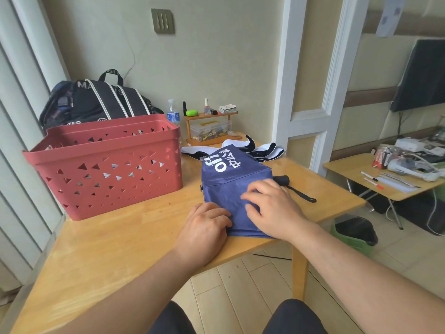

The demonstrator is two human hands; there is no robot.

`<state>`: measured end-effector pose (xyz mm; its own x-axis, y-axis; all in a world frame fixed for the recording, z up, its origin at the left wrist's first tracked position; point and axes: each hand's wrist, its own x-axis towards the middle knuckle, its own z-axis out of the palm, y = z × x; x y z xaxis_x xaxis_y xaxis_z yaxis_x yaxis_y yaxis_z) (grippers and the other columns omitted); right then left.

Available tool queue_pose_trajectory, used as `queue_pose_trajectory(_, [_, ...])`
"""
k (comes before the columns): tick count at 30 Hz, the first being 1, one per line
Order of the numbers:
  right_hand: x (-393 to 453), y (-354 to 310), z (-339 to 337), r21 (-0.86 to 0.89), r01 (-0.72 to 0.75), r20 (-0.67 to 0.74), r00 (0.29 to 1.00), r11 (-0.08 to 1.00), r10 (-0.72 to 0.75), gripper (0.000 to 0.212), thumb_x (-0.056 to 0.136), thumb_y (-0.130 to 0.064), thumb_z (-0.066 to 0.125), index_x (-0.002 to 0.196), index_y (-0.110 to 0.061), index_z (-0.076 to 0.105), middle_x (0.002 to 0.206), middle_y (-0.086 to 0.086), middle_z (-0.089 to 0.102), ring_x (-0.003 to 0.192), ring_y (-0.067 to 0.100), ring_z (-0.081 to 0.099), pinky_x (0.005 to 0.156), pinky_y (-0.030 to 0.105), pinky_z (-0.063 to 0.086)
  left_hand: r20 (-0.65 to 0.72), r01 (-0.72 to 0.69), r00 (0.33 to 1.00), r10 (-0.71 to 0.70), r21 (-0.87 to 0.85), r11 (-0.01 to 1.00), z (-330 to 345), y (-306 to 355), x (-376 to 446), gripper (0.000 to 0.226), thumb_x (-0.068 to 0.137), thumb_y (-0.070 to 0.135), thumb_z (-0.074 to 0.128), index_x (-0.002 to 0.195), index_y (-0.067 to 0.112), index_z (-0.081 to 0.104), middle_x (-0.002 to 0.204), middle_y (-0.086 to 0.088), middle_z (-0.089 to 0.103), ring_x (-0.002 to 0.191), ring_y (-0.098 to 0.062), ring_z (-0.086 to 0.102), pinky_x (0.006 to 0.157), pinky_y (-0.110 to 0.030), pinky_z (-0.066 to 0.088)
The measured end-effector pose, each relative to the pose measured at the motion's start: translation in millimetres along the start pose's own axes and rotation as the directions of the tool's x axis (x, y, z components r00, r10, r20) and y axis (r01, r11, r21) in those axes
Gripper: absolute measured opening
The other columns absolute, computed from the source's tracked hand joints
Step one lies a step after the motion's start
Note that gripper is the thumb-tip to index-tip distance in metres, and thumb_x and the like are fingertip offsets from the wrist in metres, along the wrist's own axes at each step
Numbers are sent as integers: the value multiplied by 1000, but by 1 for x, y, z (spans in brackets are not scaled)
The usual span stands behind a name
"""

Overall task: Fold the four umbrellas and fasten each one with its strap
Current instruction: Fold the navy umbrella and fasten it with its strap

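1. A red basket [106,165] stands on the wooden counter [108,239], at its left.
2. The left hand [204,227] grips the blue umbrella's [231,186] near edge — fingers curled into the fabric.
3. The right hand [272,206] presses the canopy, fingers bent.
4. Behind lies a black-and-white umbrella [255,150].

Umbrella [231,186] right of basket [106,165], on table [120,237].
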<state>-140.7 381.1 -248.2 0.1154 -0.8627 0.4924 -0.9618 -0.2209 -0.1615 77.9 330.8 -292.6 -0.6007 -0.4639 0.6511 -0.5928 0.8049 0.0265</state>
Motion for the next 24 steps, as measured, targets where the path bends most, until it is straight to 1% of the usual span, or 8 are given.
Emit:
queue_pose_trajectory(3, [19,0,12,-97,-183,284,937,978,203,58,104,-52,40,159,-35,34,164,-11,26,151,22,20,117,49,30,107,61,993,-56,-35,998,-2,-2,0,23,79,13,62,89,27,77,93,13,77,96,-16,69,92,-34,53])
queue_pose_trajectory(6, [18,15,27,-174,-369,528,747,913,403,81,98,-75,23,165,-38,-4,169,-20,-20,159,30,-12,124,59,6,223,154,965,-139,-48,987,-5,-7,1,27,84,20,53,97,29,76,93,9,77,91,-17,70,95,-34,51])
queue_pose_trajectory(12, [17,17,32,-181,-404,552,713,897,432,88,93,-82,17,164,-37,-11,166,-23,-28,158,32,-16,125,60,-2,409,85,911,-60,-44,995,-26,-18,12,38,80,40,41,101,33,72,100,12,77,96,-14,69,99,-35,49])
queue_pose_trajectory(15, [14,16,31,-191,-400,538,721,897,436,90,92,-83,17,164,-37,-11,166,-23,-27,158,33,-15,125,59,0,338,108,937,-84,-50,993,-26,-16,36,40,84,37,37,102,30,73,95,9,75,95,-21,64,96,-40,48])
queue_pose_trajectory(17, [13,14,30,-191,-394,528,731,899,433,91,91,-85,17,164,-38,-10,166,-23,-27,159,32,-14,125,59,0,300,123,949,-94,-79,989,-17,-3,56,39,93,24,42,120,23,70,116,4,73,109,-26,63,96,-42,50])
queue_pose_trajectory(19, [13,13,30,-187,-394,526,734,900,431,95,87,-88,17,163,-38,-11,166,-22,-28,159,32,-12,125,59,1,399,208,898,-185,-16,978,-4,7,69,45,101,23,44,145,20,54,144,1,59,131,-27,53,104,-43,46])
queue_pose_trajectory(21, [11,17,27,-200,-408,530,719,891,449,105,78,-96,15,163,-40,-11,166,-22,-29,159,31,-13,125,59,0,559,238,778,-287,160,958,9,7,68,59,107,43,34,162,22,28,168,2,30,154,-28,26,122,-49,28])
queue_pose_trajectory(24, [6,29,19,-228,-421,549,689,878,473,120,65,-106,14,162,-41,-12,166,-23,-29,159,32,-14,125,59,-1,700,283,621,-353,220,933,18,-5,56,74,104,66,13,166,31,-5,173,13,-13,160,-22,-15,127,-57,-3])
